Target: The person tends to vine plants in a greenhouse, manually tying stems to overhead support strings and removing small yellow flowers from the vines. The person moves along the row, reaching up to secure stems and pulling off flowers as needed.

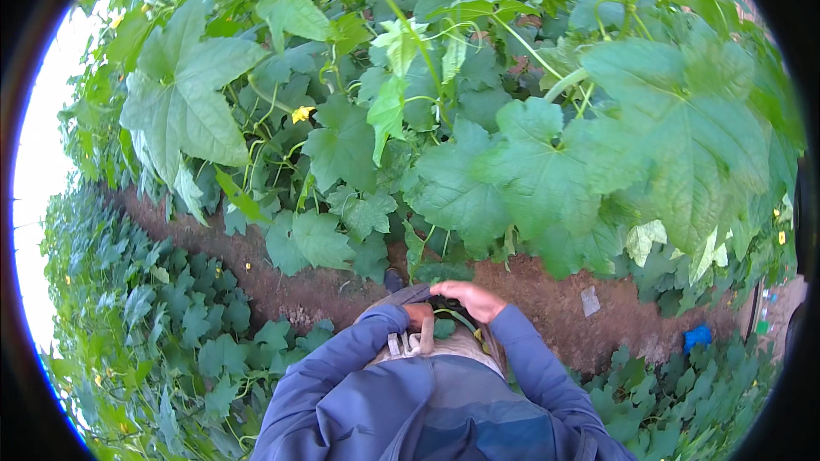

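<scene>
In front of the waist, a grey-brown cloth bag or apron [410, 296] hangs with its top gaping. My right hand [471, 299] lies over its upper edge, fingers pointing left and seemingly gripping the rim. My left hand [419, 316] reaches into the opening; its fingers are mostly hidden, so what they touch cannot be told. A curved green stem [458, 317] and a small green leaf [443, 328] show between the hands. Light fabric straps [410, 342] hang by the left wrist.
Large-leaved climbing vines [448, 186] with yellow flowers [302, 114] rise ahead. A bare soil path [532, 307] crosses beneath, with a pale scrap [590, 301] and a blue bundle [697, 337] at right. More leafy plants [224, 355] grow at lower left and lower right.
</scene>
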Tool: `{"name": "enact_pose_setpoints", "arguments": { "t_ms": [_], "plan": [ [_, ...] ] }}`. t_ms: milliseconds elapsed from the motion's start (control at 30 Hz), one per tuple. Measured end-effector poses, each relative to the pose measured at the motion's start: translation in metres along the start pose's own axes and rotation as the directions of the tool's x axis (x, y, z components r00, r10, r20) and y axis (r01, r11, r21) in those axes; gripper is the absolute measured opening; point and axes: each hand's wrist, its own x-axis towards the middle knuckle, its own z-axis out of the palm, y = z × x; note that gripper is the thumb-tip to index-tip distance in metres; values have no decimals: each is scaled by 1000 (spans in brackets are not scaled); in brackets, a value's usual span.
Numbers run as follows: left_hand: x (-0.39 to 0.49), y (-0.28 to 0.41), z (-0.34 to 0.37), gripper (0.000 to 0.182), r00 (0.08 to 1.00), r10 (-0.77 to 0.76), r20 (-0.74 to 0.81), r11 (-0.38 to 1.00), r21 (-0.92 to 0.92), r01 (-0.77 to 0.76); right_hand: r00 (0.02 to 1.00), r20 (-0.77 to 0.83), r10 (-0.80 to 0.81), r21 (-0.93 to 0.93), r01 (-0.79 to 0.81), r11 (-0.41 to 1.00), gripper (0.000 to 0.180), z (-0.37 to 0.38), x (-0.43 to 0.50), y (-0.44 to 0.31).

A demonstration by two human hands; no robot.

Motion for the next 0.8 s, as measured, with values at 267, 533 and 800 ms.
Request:
{"name": "enact_pose_setpoints", "arguments": {
  "t_ms": [267, 533, 800],
  "plan": [
    [-24, -46, 25, 29, 609, -326, -723, 833, 85, 547, 996, -83, -30, -777, -46, 627, 43, 57, 25, 34],
    [-145, 25, -47, 47, 750, -619, -233, 785, -202, 585, 821, -212, -529, -314, 456, 833, 33, 88, 45, -54],
    [-234, -13, -93, 35, 879, -261, -399, 880, -472, 47, 421, -798, -432, -223, 459, 860, 27, 57, 110, -104]
  ]
}}
